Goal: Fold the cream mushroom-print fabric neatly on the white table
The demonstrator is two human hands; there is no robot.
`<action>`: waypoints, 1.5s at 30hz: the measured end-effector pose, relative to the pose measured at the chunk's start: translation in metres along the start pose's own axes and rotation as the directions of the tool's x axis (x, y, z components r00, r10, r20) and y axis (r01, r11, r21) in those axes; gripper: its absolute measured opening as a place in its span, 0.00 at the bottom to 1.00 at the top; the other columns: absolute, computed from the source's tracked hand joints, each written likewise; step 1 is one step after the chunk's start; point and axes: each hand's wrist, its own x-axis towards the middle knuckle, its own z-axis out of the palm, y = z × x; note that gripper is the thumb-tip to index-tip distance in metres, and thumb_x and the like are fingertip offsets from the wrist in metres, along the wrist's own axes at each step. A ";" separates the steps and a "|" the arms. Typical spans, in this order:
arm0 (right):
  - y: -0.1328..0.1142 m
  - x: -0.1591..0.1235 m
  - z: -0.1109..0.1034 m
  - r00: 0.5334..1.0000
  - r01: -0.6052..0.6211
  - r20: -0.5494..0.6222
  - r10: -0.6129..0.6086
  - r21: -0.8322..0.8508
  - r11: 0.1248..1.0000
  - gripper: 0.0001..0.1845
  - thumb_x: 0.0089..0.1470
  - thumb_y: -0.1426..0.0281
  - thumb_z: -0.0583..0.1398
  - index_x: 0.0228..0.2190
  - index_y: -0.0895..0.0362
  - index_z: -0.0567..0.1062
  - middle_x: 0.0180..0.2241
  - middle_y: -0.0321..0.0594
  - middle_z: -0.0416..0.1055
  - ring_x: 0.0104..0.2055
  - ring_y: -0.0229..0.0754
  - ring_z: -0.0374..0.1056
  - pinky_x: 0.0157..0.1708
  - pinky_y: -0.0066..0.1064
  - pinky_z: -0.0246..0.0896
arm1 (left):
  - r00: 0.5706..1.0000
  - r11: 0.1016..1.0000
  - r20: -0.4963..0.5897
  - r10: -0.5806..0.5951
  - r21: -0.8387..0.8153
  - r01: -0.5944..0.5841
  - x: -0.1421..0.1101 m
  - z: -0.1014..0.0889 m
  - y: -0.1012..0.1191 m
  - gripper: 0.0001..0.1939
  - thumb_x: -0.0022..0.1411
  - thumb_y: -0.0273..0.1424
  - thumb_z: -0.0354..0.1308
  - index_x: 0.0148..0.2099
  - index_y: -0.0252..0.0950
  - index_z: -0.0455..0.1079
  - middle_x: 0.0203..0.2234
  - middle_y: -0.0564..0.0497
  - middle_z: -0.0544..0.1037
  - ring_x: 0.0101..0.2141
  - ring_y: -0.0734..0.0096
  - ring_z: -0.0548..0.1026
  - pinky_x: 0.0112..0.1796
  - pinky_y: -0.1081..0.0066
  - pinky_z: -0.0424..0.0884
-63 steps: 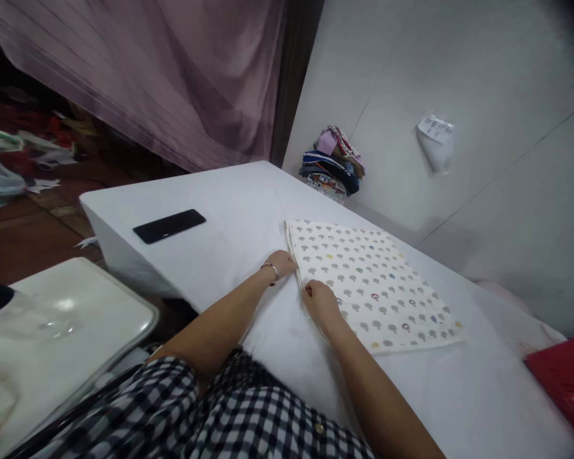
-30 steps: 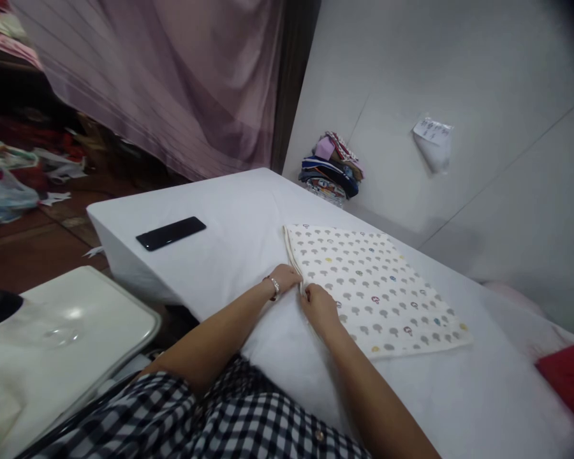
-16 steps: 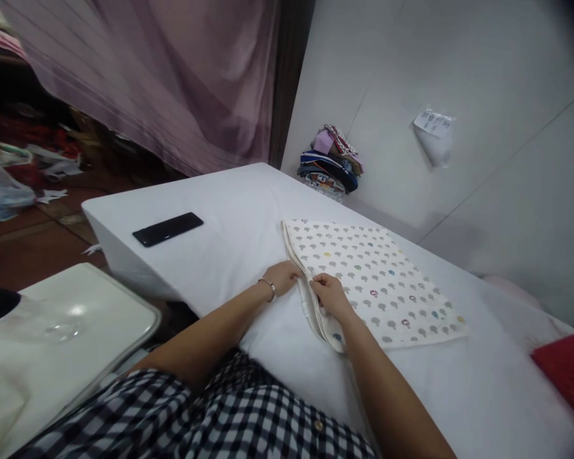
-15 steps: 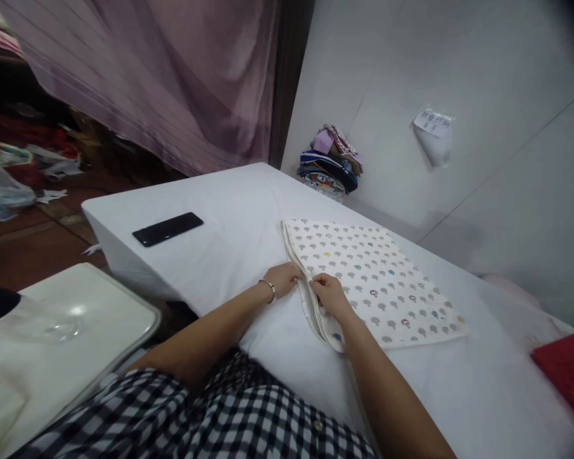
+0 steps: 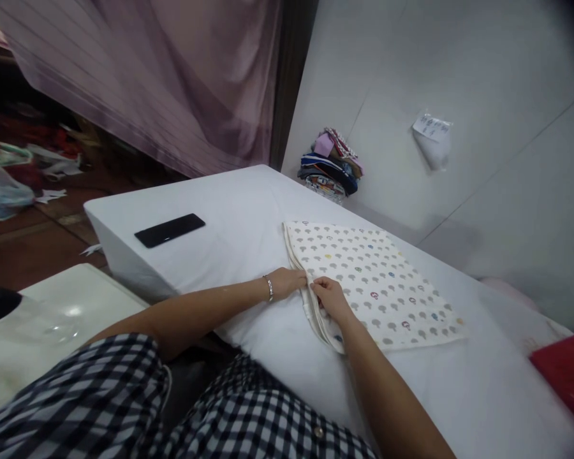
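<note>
A folded white cloth (image 5: 377, 287) printed with small grey and coloured mushrooms lies flat on the white-covered table (image 5: 239, 197). Its layered near-left edge faces me. My left hand (image 5: 289, 282), with a bracelet at the wrist, has its fingers closed on those layers; the fingertips are partly hidden by the edge. Just to the right, my right hand (image 5: 332, 298) pinches the same edge from the top, thumb and forefinger together. The two hands are close but apart.
A black phone (image 5: 169, 230) lies on the table's left part. Folded clothes (image 5: 329, 166) are stacked against the wall at the back. A paper sign (image 5: 433, 140) hangs on the wall. Red fabric (image 5: 567, 370) is at the far right, and a white surface (image 5: 76, 319) stands at the left.
My left hand has shifted slightly right along the cloth's edge, closer to my right hand, and my left elbow has swung outward. The right hand and the cloth stay nearly in place.
</note>
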 end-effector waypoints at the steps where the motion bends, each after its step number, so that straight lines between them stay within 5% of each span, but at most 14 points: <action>1: 0.000 0.000 0.000 1.000 0.003 0.001 -0.003 0.005 1.000 0.09 0.43 0.64 0.56 0.23 0.57 0.67 0.13 0.27 0.57 0.15 0.31 0.53 0.14 0.23 0.52 | 1.000 1.000 -0.007 -0.001 -0.021 0.001 -0.002 0.000 0.000 0.14 0.61 0.28 0.43 0.46 0.39 0.66 0.43 0.49 0.71 0.41 0.70 0.69 0.31 0.75 0.62; 8: 0.001 0.000 0.000 1.000 -0.007 0.005 0.006 0.018 1.000 0.09 0.43 0.63 0.57 0.23 0.57 0.67 0.14 0.27 0.57 0.15 0.30 0.54 0.14 0.22 0.51 | 0.996 0.977 0.058 -0.065 -0.202 0.075 0.001 -0.009 -0.004 0.12 0.61 0.33 0.45 0.43 0.45 0.68 0.42 0.56 0.73 0.39 0.73 0.70 0.34 0.77 0.61; 14: 0.005 0.000 0.000 1.000 0.002 0.002 -0.002 0.026 1.000 0.10 0.43 0.63 0.57 0.23 0.57 0.67 0.14 0.27 0.56 0.15 0.30 0.53 0.14 0.22 0.52 | 0.995 0.997 0.078 0.057 -0.061 -0.053 0.011 -0.002 -0.007 0.11 0.61 0.31 0.44 0.38 0.40 0.69 0.40 0.53 0.73 0.37 0.72 0.70 0.31 0.75 0.60; 22: 0.002 -0.004 0.003 0.999 0.041 0.016 -0.039 -0.118 0.992 0.09 0.45 0.63 0.55 0.24 0.57 0.68 0.15 0.28 0.58 0.16 0.31 0.54 0.16 0.23 0.51 | 1.000 0.997 0.014 0.012 -0.074 -0.011 -0.014 0.005 -0.005 0.11 0.62 0.32 0.43 0.37 0.37 0.66 0.38 0.50 0.71 0.31 0.72 0.70 0.30 0.72 0.61; 28: -0.007 -0.010 0.012 0.962 0.259 0.054 -0.269 -0.499 0.827 0.07 0.47 0.69 0.55 0.22 0.56 0.70 0.21 0.33 0.67 0.24 0.34 0.60 0.26 0.25 0.52 | 0.999 0.998 0.007 0.054 -0.033 -0.054 -0.025 0.003 -0.003 0.11 0.62 0.29 0.41 0.39 0.37 0.65 0.38 0.49 0.70 0.31 0.71 0.70 0.28 0.71 0.60; 39: -0.010 -0.019 0.026 0.960 0.228 0.089 -0.267 -0.802 0.552 0.08 0.53 0.69 0.52 0.27 0.57 0.69 0.28 0.40 0.68 0.29 0.38 0.61 0.28 0.28 0.45 | 1.000 1.000 0.015 0.019 0.024 -0.019 -0.025 0.008 0.001 0.09 0.61 0.26 0.43 0.39 0.37 0.63 0.36 0.49 0.69 0.32 0.71 0.69 0.28 0.73 0.62; 45: -0.008 -0.019 0.025 0.959 0.226 0.084 -0.272 -0.807 0.546 0.08 0.53 0.70 0.51 0.27 0.57 0.69 0.29 0.40 0.69 0.29 0.38 0.60 0.28 0.28 0.45 | 0.969 0.967 -0.041 -0.242 -0.093 0.238 -0.030 0.001 0.010 0.11 0.61 0.34 0.43 0.39 0.39 0.65 0.37 0.51 0.70 0.34 0.71 0.70 0.30 0.72 0.63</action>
